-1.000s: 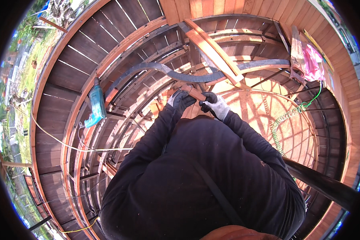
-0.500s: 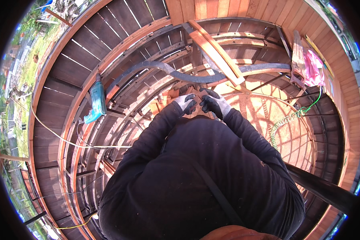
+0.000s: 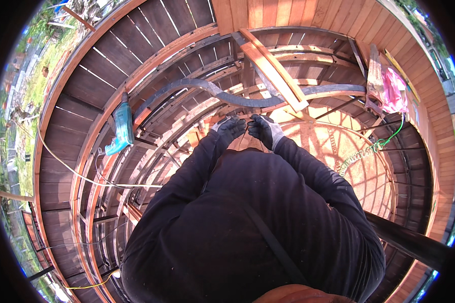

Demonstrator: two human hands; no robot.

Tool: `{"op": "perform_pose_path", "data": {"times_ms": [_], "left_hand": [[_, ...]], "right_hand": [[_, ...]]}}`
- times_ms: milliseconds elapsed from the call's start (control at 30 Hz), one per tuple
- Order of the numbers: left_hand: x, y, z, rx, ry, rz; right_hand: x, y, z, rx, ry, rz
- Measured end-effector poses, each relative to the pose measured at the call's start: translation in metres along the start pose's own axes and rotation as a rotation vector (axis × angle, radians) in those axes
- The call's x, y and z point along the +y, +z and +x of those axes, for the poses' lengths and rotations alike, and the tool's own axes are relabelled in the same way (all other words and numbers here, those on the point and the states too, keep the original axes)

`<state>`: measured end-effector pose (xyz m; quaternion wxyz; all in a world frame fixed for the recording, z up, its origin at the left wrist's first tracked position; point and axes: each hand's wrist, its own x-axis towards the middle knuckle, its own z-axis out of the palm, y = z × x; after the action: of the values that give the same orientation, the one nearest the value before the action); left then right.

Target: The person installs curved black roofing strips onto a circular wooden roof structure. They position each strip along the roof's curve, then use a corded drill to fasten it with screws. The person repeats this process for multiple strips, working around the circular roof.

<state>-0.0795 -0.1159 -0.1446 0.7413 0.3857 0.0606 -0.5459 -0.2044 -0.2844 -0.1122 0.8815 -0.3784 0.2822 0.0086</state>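
My left hand (image 3: 230, 127), in a grey-and-black glove, has its fingers curled at the middle of the view. My right hand (image 3: 262, 129), gloved likewise, is curled close to its right. Both grip a small reddish wooden piece (image 3: 244, 128), mostly hidden by the fingers. Just beyond them a curved dark grey strip (image 3: 250, 102) snakes across the framework, and a straight light plank (image 3: 275, 70) lies over it, angled down toward the right.
A teal drill (image 3: 121, 129) rests on the left rim. A pink bag (image 3: 393, 90) and worn wooden piece (image 3: 373, 81) sit upper right, near a green coiled hose (image 3: 369, 151). Curved slatted framework (image 3: 60, 171) surrounds me, with a black bar (image 3: 409, 237) at lower right.
The wooden piece, plainly seen a second ago, has turned and is now largely covered by my fingers. My hands have drawn level with each other, fingertips close together.
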Motion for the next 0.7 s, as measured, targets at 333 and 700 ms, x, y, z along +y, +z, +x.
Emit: {"op": "perform_pose_path", "data": {"times_ms": [333, 700], "left_hand": [[0.012, 0.035, 0.022, 0.276, 0.028, 0.057], [0.010, 0.038, 0.027, 0.264, 0.048, 0.002]], "right_hand": [[0.003, -0.014, 0.000, -0.053, 0.122, -0.028], [-0.003, -0.021, -0.014, 0.050, 0.087, -0.149]]}}
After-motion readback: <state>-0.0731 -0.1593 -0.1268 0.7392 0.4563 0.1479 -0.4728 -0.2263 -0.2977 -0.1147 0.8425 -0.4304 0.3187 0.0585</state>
